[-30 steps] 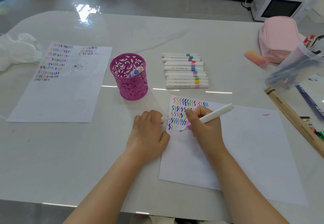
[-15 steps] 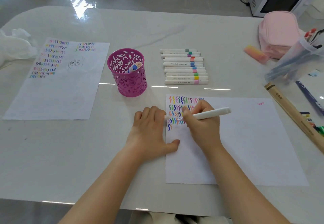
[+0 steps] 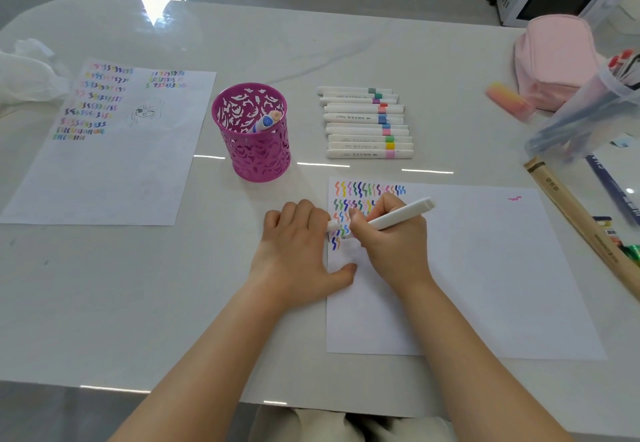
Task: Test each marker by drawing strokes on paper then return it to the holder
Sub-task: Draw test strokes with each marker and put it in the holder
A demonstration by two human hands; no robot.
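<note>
White tbl (image 3: pixel 138 285) w/ paper (image 3: pixel 485 285), microwave (image 3: pixel 554 1) beyond

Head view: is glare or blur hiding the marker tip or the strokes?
Head view: window glare sits on the glossy white table at upper left, off the white paper sheet; coloured strokes and the left hand gripping a white cap read sharp; the right hand hides the tip of the white marker; clear plastic tub at the right edge is smeared.
</note>
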